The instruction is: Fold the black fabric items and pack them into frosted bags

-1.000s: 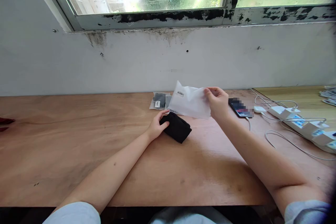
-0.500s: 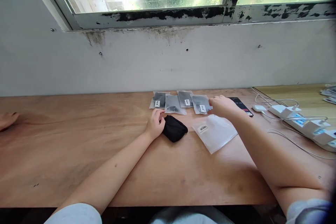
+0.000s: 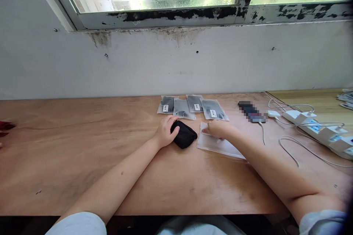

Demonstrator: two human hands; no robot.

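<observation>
My left hand [image 3: 167,131] rests on the left side of a black pouch [image 3: 185,135], its thumb over the pouch and its fingers along the back edge. To the right, my right hand [image 3: 217,129] is on a flat translucent white bag [image 3: 217,145], its fingers closed at the bag's upper part and hiding some of it. Behind the hands lie several frosted packets with dark contents, among them a labelled packet [image 3: 215,109] at the right end and one [image 3: 167,104] at the left end of the row.
A phone [image 3: 251,112], partly pixelated, lies right of the packets with a white cable. Farther right are a white power strip [image 3: 320,130] with plugs and looping cables. Part of another person's hand and something red [image 3: 6,125] show at the left edge.
My right hand has moved down and left from the right-end packet onto the white bag, which has turned and shifted. My left thumb has come over the pouch. A red thing has appeared at far left.
</observation>
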